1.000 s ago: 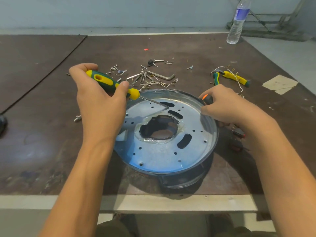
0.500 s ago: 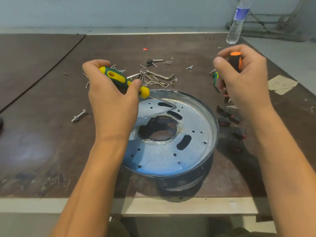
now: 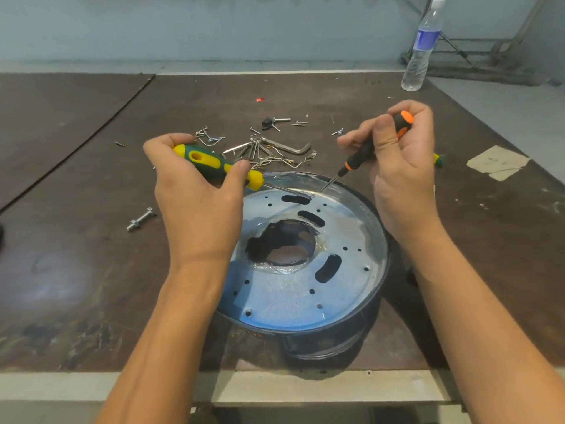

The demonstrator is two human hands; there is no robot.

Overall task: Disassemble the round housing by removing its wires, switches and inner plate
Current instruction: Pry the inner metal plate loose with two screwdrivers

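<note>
A loose bolt with nut lies at far left on the dark, scuffed table. The left hand is wrapped round a moulded green-and-yellow screwdriver, whose shaft lies low and nearly flat and whose tip is by a slot at the plate's far edge, judged to be levering or steadying there. Behind it, a heap of screws and bent wires lies with a steel hex key, clear of the work. The round housing, dark-walled, sits at the near table edge between the forearms. Its galvanised inner plate, flat, drilled and slotted round a ragged central hole, is seated inside. The right hand grips a slim black-and-orange screwdriver held steeply, tip on a small screw, probably to back it out. A clear plastic bottle stands far right.
</note>
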